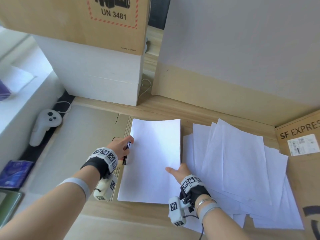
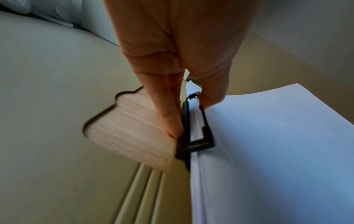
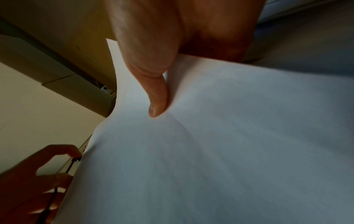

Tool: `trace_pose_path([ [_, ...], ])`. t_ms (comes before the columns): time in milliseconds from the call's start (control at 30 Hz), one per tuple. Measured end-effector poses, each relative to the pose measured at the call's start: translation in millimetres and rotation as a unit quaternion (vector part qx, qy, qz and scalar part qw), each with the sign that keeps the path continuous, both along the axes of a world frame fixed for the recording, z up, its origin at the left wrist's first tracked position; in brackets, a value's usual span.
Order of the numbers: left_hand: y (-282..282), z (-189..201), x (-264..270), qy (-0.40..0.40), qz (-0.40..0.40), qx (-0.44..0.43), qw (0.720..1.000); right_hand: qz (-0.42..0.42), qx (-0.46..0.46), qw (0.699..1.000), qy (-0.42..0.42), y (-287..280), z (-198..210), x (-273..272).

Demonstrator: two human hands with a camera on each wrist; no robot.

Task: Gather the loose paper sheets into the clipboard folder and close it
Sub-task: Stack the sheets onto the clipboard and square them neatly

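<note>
The clipboard folder (image 1: 97,153) lies open on the wooden desk (image 1: 155,108), its pale beige cover spread flat to the left and its ribbed spine running up the middle; a shaped cut-out (image 2: 132,125) in the cover sits just left of the black metal clip (image 2: 197,130). On the folder's right half rests a neat stack of white sheets (image 1: 152,160), blank, squared at the edges, its far edge curling up slightly. The left hand (image 1: 121,148) pinches the clip at the stack's left edge: in the left wrist view the thumb presses one side and a finger the other, holding the wire lever lifted off the paper, with the sheet edges tucked inside it. The right hand (image 1: 178,170) grips the stack at its near right edge, thumb (image 3: 157,97) laid flat on top of the top sheet and the fingers hidden beneath; a faint crease runs from under the thumb. Just right of the folder, touching or overlapping its edge, the loose paper sheets (image 1: 239,170) lie fanned in an untidy pile, corners pointing several ways. Around them stand a white box (image 1: 97,75) under a brown carton (image 1: 74,19), a printed brown carton (image 1: 301,135) at the right, and a white controller (image 1: 45,125) off to the left.
</note>
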State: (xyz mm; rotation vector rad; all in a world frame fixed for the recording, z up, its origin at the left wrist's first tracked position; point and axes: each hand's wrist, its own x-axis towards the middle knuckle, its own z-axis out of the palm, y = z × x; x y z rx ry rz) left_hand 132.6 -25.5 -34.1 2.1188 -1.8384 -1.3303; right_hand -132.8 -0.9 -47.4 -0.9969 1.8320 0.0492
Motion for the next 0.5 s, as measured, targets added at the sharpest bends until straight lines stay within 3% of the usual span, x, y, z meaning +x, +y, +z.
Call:
trace_pose_path([
  [500, -3.1, -8.6, 0.7, -0.016, -0.008, 0.006, 1.0, -0.021, 0.008, 1.0, -0.005, 1.1, 2.7, 3.2],
])
